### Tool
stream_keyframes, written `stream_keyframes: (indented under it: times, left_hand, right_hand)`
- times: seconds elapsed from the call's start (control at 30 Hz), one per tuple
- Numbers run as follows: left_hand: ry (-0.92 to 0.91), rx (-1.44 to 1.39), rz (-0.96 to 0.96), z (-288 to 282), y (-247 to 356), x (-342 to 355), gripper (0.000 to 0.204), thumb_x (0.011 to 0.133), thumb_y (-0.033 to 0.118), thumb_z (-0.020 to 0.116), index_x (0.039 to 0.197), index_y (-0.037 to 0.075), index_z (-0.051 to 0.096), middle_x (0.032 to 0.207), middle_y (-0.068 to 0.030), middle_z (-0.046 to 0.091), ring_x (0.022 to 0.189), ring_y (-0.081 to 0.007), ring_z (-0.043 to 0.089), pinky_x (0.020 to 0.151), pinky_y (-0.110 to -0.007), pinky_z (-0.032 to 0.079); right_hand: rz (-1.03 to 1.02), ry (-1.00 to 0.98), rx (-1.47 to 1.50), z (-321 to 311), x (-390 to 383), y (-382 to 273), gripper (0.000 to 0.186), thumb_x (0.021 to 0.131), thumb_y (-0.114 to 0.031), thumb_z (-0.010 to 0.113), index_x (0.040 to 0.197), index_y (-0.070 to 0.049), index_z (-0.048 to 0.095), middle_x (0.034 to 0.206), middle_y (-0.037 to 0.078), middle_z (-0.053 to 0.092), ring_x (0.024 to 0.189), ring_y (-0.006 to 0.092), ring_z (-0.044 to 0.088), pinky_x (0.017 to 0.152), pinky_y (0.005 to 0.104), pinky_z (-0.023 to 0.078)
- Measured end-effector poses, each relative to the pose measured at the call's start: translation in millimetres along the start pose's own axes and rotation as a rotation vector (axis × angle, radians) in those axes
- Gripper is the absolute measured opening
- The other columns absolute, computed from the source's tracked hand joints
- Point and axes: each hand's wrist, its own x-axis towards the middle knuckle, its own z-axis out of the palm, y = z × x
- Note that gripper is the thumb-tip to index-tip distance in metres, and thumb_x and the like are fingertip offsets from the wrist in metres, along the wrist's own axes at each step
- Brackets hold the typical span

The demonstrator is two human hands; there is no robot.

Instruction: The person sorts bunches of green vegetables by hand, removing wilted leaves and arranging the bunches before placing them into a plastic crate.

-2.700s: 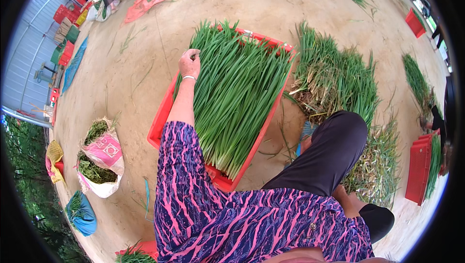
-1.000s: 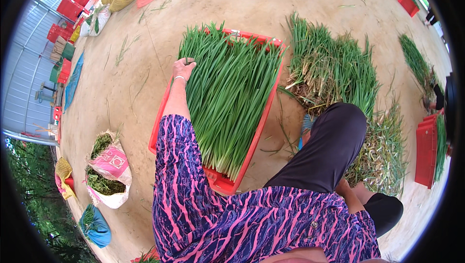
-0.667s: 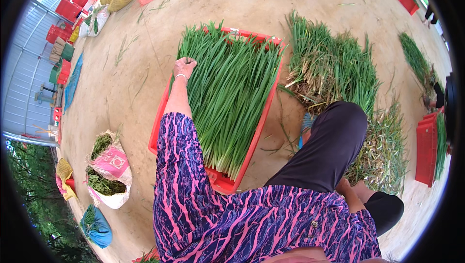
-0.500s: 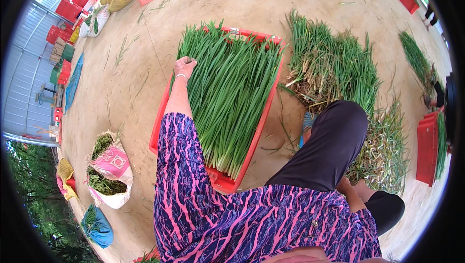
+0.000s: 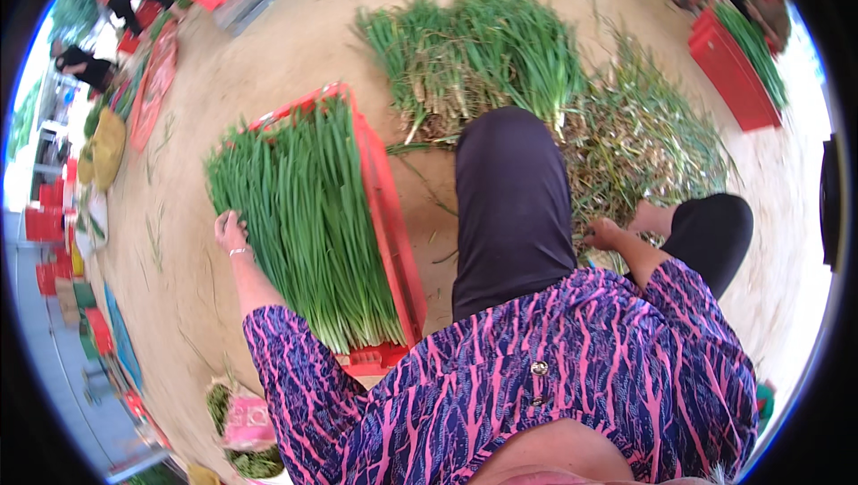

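Observation:
A red plastic crate (image 5: 407, 297) stands in front of me, left of centre. It is packed with long, flat-leaved green stalks (image 5: 308, 226), their pale bases toward me. My left hand (image 5: 231, 231) is at the crate's left side against the leaves, fingers curled; what they grip, if anything, is hidden. Low beside my right leg, my right hand (image 5: 608, 233) is closed, with a small dark thing showing at its fingers. It is nearest to a heap of loose trimmings (image 5: 639, 141). Beyond my knee lie untrimmed bunches (image 5: 483, 56) with roots and dry husks.
Another red crate (image 5: 733, 69) with green stalks stands at the far right, near a person. Grey and red crates (image 5: 246, 2) are stacked at the far left. Sacks (image 5: 109, 147) line the left side, and a pink-and-white sack (image 5: 248, 422) is near my left elbow.
The view has swung to the right. My left hand has shifted from the crate's upper left part toward the middle of its left side. More of my right hand now shows.

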Motion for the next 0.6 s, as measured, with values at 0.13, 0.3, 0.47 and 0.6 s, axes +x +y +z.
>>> stream_keyframes:
  times: [0.13, 0.3, 0.47, 0.6]
  left_hand:
    - [0.077, -0.049, 0.024, -20, -11, 21, 0.016, 0.090, 0.012, 0.060, 0.104, 0.008, 0.055, 0.073, -0.0049, 0.062, 0.053, -0.0096, 0.052, 0.042, -0.023, 0.039]
    - [0.144, 0.081, 0.063, -17, -8, 16, 0.015, 0.090, 0.013, 0.060, 0.103, 0.007, 0.055, 0.067, -0.0045, 0.056, 0.048, -0.0097, 0.047, 0.038, -0.023, 0.036]
    - [0.152, 0.335, 0.162, 9, 51, -18, 0.016, 0.091, 0.013, 0.060, 0.102, 0.002, 0.058, 0.078, -0.0070, 0.060, 0.062, -0.0134, 0.054, 0.053, -0.027, 0.044]
    - [0.159, 0.509, 0.625, 89, 146, -53, 0.017, 0.092, 0.012, 0.061, 0.100, -0.002, 0.060, 0.094, -0.0075, 0.063, 0.084, -0.0145, 0.059, 0.077, -0.028, 0.049]
  right_hand:
    - [-0.092, 0.124, 0.138, -8, 13, -5, 0.038, 0.077, -0.035, 0.063, 0.100, -0.005, 0.070, 0.100, 0.023, 0.067, 0.097, 0.0390, 0.064, 0.087, 0.0456, 0.052]
    - [-0.081, 0.261, 0.338, -47, 27, -19, 0.032, 0.076, -0.031, 0.065, 0.097, -0.007, 0.070, 0.087, 0.018, 0.069, 0.083, 0.0376, 0.066, 0.077, 0.0434, 0.054]
    - [0.053, 0.419, 0.905, -135, 41, -33, 0.026, 0.084, -0.025, 0.061, 0.091, -0.002, 0.069, 0.076, 0.014, 0.069, 0.069, 0.0246, 0.068, 0.074, 0.0399, 0.055]
    - [0.235, 0.608, 0.724, -201, 81, -44, 0.043, 0.089, -0.040, 0.061, 0.106, 0.000, 0.061, 0.091, 0.016, 0.068, 0.084, 0.0256, 0.068, 0.080, 0.0388, 0.053]
